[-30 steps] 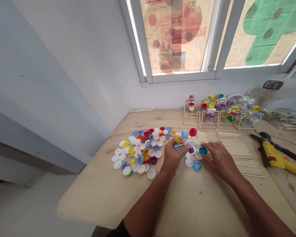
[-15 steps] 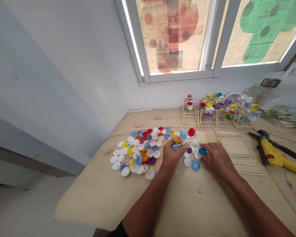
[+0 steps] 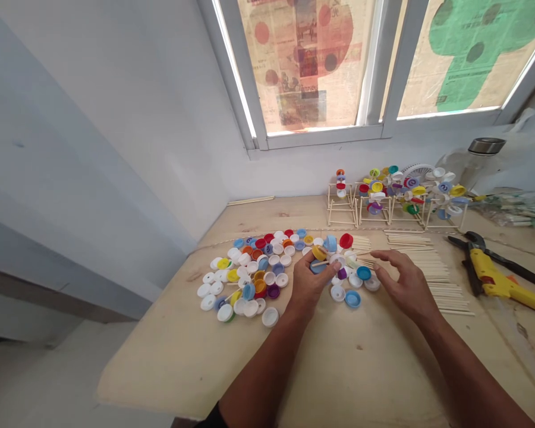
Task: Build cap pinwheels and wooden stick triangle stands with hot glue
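My left hand (image 3: 310,285) is closed on a pinwheel of plastic bottle caps (image 3: 337,261), with caps in yellow, light blue, red and other colours joined by thin sticks around a white centre cap. A blue cap (image 3: 363,273) sits at the wheel's right side. My right hand (image 3: 405,285) is just right of it, thumb and fingers apart and nothing visible between them. Beneath the wheel, a loose blue cap (image 3: 352,298) and a few white caps lie on the wooden table (image 3: 330,356). The left fingertips are partly hidden behind the wheel.
Many loose bottle caps (image 3: 251,308) spread to the left. Rows of wooden sticks (image 3: 428,270) lie at right, beside a yellow glue gun (image 3: 494,276) and black-jawed pliers (image 3: 528,267). Stick frames with cap wheels (image 3: 374,196) stand along the wall beneath the window.
My right hand has let go of the blue cap at the wheel's right side and drawn back to the right, its fingers opening. My left hand keeps its hold on the wheel.
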Motion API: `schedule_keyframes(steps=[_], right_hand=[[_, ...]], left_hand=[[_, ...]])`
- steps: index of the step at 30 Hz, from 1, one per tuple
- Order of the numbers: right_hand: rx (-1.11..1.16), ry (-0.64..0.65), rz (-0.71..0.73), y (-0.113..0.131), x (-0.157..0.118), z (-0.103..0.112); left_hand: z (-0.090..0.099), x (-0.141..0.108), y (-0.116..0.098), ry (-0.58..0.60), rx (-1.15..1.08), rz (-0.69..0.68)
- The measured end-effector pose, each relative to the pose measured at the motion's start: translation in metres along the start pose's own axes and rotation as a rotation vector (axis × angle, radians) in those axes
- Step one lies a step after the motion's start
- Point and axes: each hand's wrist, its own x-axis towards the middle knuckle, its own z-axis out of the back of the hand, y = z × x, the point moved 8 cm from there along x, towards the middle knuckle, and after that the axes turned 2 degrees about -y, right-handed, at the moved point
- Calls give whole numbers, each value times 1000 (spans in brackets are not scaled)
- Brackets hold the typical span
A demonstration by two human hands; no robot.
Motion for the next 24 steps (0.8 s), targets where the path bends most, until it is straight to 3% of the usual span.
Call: schedule_keyframes(steps=[5, 14, 19, 24], right_hand=[[220, 65, -152, 1, 2, 1], [424, 346, -75, 22, -1, -15], [527, 471, -161, 23, -10, -27], [730, 461, -312, 20, -15, -33]], left_hand=[[-7, -4, 0, 87, 20, 51], [-23, -11, 10, 329, 99, 52], [-28, -15, 6, 366, 79, 62], [-26, -14, 7, 328, 4, 124]])
